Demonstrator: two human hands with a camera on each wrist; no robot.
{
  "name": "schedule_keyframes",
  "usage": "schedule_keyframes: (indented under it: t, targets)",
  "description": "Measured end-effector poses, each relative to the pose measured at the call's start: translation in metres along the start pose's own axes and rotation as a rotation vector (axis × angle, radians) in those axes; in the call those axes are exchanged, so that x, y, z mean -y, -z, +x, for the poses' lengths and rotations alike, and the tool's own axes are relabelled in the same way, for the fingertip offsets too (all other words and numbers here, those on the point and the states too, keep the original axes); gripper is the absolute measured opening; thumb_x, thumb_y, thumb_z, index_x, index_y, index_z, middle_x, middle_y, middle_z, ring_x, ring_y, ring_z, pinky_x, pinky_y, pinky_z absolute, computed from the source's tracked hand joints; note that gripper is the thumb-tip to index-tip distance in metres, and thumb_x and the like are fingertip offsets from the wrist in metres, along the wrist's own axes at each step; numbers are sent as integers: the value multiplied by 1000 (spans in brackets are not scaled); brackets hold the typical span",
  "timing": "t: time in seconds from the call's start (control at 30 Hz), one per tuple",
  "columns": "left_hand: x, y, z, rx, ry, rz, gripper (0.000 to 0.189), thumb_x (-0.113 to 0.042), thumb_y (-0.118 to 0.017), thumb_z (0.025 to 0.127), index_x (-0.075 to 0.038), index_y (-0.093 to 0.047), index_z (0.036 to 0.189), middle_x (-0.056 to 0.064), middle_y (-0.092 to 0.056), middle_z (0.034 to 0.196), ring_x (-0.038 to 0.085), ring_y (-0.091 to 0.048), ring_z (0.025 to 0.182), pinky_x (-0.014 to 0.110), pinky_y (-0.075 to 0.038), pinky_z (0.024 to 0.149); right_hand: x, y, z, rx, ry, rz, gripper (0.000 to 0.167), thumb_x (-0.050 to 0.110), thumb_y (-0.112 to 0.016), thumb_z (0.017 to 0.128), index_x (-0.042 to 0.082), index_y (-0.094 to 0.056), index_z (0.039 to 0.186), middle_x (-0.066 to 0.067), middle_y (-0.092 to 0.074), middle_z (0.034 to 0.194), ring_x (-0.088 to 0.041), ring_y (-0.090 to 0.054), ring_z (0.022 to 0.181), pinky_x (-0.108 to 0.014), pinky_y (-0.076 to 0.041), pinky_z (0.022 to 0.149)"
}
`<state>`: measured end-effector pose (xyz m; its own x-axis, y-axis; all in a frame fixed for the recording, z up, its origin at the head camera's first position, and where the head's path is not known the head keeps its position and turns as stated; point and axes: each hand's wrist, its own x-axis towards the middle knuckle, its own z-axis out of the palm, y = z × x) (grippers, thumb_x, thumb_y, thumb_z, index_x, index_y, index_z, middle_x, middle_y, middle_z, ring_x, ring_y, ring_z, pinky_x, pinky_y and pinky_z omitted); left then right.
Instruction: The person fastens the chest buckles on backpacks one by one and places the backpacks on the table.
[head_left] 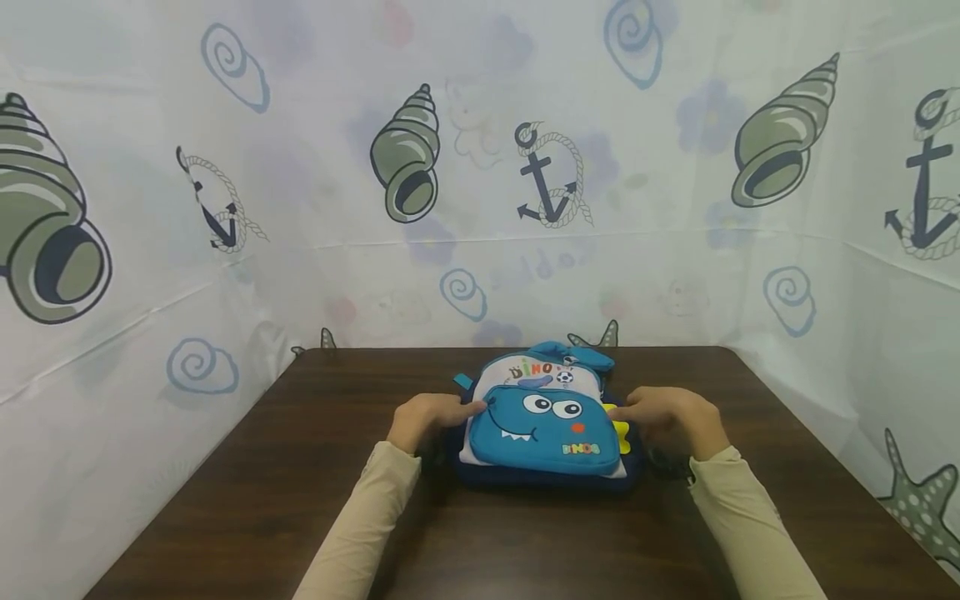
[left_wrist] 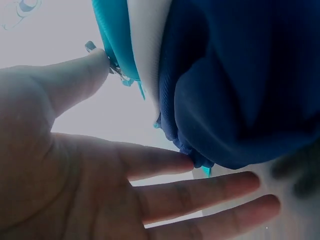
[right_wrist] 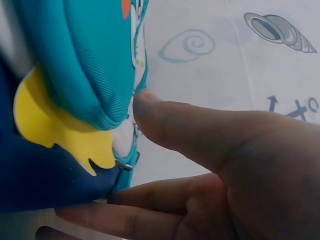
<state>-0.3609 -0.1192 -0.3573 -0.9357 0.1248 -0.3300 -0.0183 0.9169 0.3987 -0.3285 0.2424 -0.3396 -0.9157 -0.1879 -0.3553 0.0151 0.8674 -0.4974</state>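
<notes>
A small child's backpack [head_left: 546, 429] in blue, white and navy lies on the table, its dinosaur-face front pocket facing up. At its left side is my left hand [head_left: 427, 417]. In the left wrist view that hand's fingers are extended under the navy body [left_wrist: 240, 90], the thumb by a zipper pull [left_wrist: 117, 70] on the pocket. My right hand [head_left: 671, 412] is at the opposite side, near the yellow trim [right_wrist: 65, 125]. Its thumb lies against the pocket edge and its fingers reach along the bag's side, fairly straight.
The dark brown table [head_left: 300, 500] extends around the bag on every side. Behind and beside it hangs a white curtain [head_left: 330, 283] printed with shells and anchors. A carry loop [head_left: 592, 358] sticks out at the bag's far end.
</notes>
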Motion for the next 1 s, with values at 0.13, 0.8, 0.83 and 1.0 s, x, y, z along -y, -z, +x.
schedule_keyframes:
  t: [0.13, 0.8, 0.83, 1.0]
  targets:
    - [-2, 0, 0, 46, -4, -10, 85, -72, -46, 91, -7, -46, 147, 19, -62, 129, 33, -67, 96, 54, -56, 87, -2, -3, 5, -1, -4, -43, 71, 45, -63, 95, -9, -47, 139, -24, -60, 125, -28, -66, 95, -48, -57, 89]
    - [18, -7, 19, 167, 90, -384, 123, -84, -67, 64, -2, -36, 150, 29, -52, 138, 50, -60, 111, 59, -55, 88, 2, -8, 15, -27, -70, -144, 70, 53, -65, 91, -7, -52, 126, -14, -65, 99, -24, -67, 78, -44, -60, 80]
    - [18, -7, 19, 178, 77, -412, 123, -83, -68, 65, -2, -34, 151, 29, -50, 141, 52, -59, 114, 60, -54, 88, 3, -8, 16, -26, -71, -148, 70, 53, -66, 91, -7, -52, 126, -14, -65, 99, -24, -68, 78, -44, -60, 81]
    - [16, -5, 19, 201, 15, -498, 118, -77, -69, 72, -2, -28, 153, 26, -44, 148, 53, -53, 123, 64, -51, 92, 2, -9, 17, -21, -68, -152, 69, 50, -67, 91, -7, -53, 126, -14, -66, 102, -24, -68, 79, -46, -60, 81]
